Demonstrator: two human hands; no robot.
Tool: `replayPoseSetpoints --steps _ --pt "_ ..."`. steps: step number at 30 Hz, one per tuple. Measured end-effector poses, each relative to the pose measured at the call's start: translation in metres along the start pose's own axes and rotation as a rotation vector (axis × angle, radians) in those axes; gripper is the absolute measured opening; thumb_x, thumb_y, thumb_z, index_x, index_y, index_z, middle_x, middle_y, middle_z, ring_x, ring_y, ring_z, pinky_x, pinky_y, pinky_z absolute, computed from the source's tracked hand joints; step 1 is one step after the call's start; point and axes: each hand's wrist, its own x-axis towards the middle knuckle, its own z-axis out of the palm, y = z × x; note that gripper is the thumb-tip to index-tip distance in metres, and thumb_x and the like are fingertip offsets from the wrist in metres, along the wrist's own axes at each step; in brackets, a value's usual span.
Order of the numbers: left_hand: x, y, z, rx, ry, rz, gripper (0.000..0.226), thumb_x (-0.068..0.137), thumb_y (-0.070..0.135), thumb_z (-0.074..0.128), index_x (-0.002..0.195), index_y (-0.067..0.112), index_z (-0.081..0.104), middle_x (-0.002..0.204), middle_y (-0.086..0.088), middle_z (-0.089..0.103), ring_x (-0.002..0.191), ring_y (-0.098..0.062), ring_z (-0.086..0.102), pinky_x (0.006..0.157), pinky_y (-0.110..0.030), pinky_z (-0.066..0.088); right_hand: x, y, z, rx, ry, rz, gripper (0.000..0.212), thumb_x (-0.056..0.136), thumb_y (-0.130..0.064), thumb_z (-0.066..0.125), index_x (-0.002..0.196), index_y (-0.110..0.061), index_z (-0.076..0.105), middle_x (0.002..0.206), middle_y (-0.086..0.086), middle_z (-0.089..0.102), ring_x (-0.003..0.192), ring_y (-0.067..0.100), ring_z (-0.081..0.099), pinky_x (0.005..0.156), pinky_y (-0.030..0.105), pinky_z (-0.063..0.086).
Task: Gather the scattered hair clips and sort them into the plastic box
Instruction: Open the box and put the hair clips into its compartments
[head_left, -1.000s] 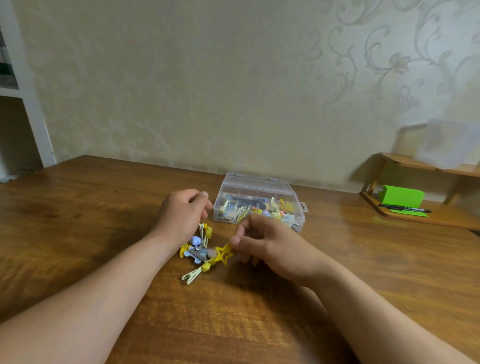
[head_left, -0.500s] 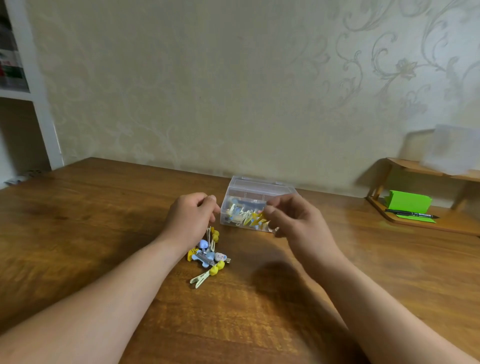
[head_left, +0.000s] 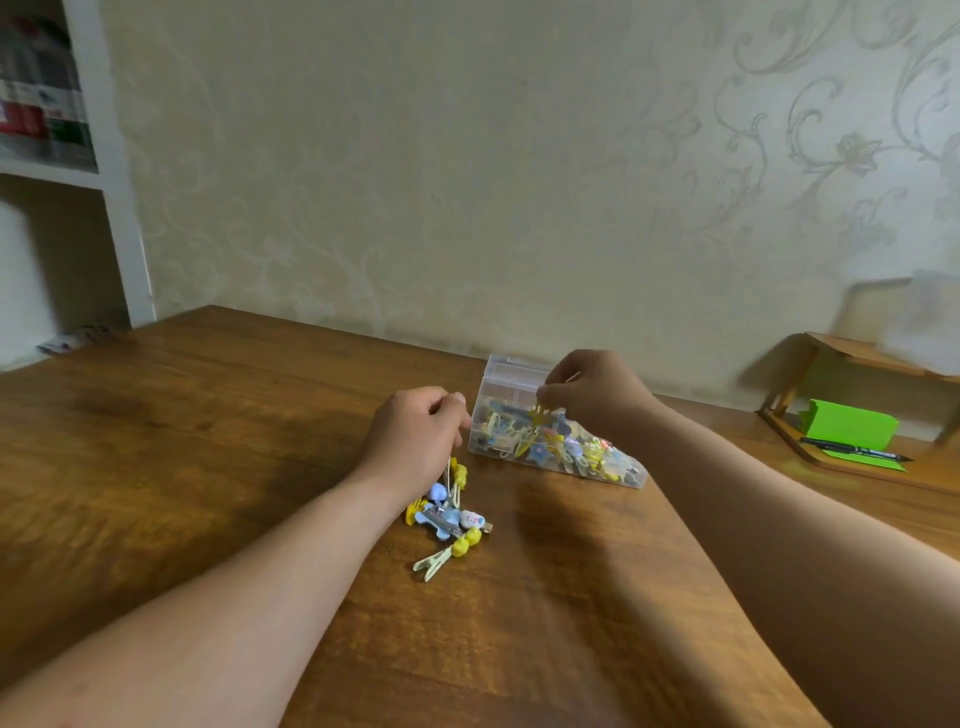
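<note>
A clear plastic box (head_left: 498, 382) stands on the wooden table, with several coloured hair clips inside. My right hand (head_left: 597, 395) hovers over the box's left part, fingers pinched on a yellow star clip (head_left: 537, 415). A small pile of hair clips (head_left: 447, 514) in blue, yellow and pale green lies on the table in front of the box. My left hand (head_left: 415, 436) is curled just above the pile, fingers closed on a yellow clip (head_left: 456, 475) that hangs down from it.
A wooden desk stand (head_left: 857, 457) at the right holds a green block (head_left: 847, 428) and a black pen (head_left: 852, 453). A white shelf (head_left: 104, 171) with books stands at the far left. The wall runs close behind the box.
My right hand lifted the yellow star clip from the pile and carried it up and right over the box. My left hand stayed by the pile.
</note>
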Motion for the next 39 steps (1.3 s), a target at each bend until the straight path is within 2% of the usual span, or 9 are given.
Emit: replayPoseSetpoints --steps 3,7,13,21,24,28,30,33,39 --pt "0.0 -0.001 -0.001 0.009 0.004 0.002 0.039 0.109 0.031 0.052 0.081 0.017 0.075 0.074 -0.001 0.071 0.07 -0.018 0.061 0.07 -0.034 0.048 0.007 -0.001 0.011 -0.081 -0.03 0.017 0.007 0.086 -0.024 0.081 0.083 -0.02 0.076 0.075 0.005 0.076 0.064 0.019 0.066 0.059 0.034 0.055" --pt "0.001 -0.001 0.0 0.014 0.001 0.008 0.039 0.109 0.032 0.051 0.082 0.017 0.075 0.075 -0.001 0.071 0.072 -0.02 0.063 0.072 -0.035 0.051 0.004 -0.002 0.017 -0.122 -0.066 0.016 0.005 0.09 -0.017 0.079 0.088 -0.012 0.078 0.074 0.003 0.072 0.058 0.013 0.059 0.049 0.022 0.044" --pt "0.001 -0.001 -0.001 0.024 0.002 0.006 0.039 0.11 0.032 0.05 0.082 0.019 0.075 0.076 0.0 0.071 0.074 -0.018 0.065 0.071 -0.034 0.051 0.003 -0.002 0.017 -0.147 -0.058 0.018 0.005 0.092 -0.017 0.078 0.088 -0.013 0.078 0.076 0.002 0.074 0.059 0.012 0.059 0.048 0.023 0.043" --pt "0.0 0.0 -0.001 0.023 0.018 0.015 0.04 0.11 0.031 0.05 0.083 0.017 0.076 0.077 -0.003 0.072 0.07 -0.016 0.062 0.065 -0.031 0.048 0.0 0.005 0.023 -0.21 -0.026 -0.006 0.007 0.089 -0.026 0.081 0.084 -0.021 0.08 0.08 -0.002 0.077 0.075 0.017 0.071 0.069 0.034 0.06" --pt "0.001 -0.001 -0.001 0.024 0.017 0.008 0.04 0.109 0.032 0.049 0.084 0.018 0.076 0.078 -0.003 0.072 0.07 -0.016 0.063 0.066 -0.032 0.049 -0.003 0.004 0.021 -0.243 0.048 -0.022 0.008 0.09 -0.027 0.077 0.083 -0.025 0.076 0.078 -0.004 0.075 0.075 0.017 0.071 0.07 0.038 0.062" --pt "0.001 0.0 -0.002 0.015 0.022 -0.005 0.039 0.109 0.033 0.05 0.086 0.017 0.076 0.081 -0.004 0.073 0.072 -0.018 0.063 0.067 -0.033 0.049 -0.016 -0.004 0.017 -0.086 0.168 -0.088 0.007 0.093 -0.026 0.071 0.086 -0.027 0.074 0.079 -0.007 0.074 0.074 0.016 0.071 0.075 0.045 0.065" --pt "0.001 0.0 -0.002 0.013 0.025 -0.009 0.039 0.109 0.032 0.05 0.086 0.015 0.077 0.082 -0.005 0.073 0.079 -0.022 0.067 0.069 -0.033 0.049 -0.031 -0.011 0.018 0.018 0.22 -0.135 0.004 0.094 -0.026 0.071 0.092 -0.025 0.075 0.085 -0.009 0.074 0.078 0.01 0.069 0.073 0.039 0.062" --pt "0.002 0.0 -0.002 0.004 0.038 -0.017 0.04 0.108 0.032 0.051 0.084 0.013 0.077 0.081 -0.007 0.073 0.084 -0.025 0.07 0.072 -0.035 0.051 -0.062 -0.018 0.027 0.135 0.249 -0.209 0.005 0.096 -0.024 0.072 0.092 -0.023 0.075 0.083 -0.01 0.073 0.074 0.002 0.066 0.058 0.016 0.048" --pt "0.0 0.004 -0.007 -0.028 0.059 -0.023 0.039 0.108 0.03 0.052 0.082 0.015 0.077 0.074 0.0 0.071 0.078 -0.018 0.065 0.074 -0.034 0.052 -0.1 -0.014 0.049 0.153 0.098 -0.305 0.011 0.1 -0.03 0.07 0.09 -0.027 0.074 0.076 -0.011 0.072 0.073 0.003 0.065 0.063 0.019 0.049"
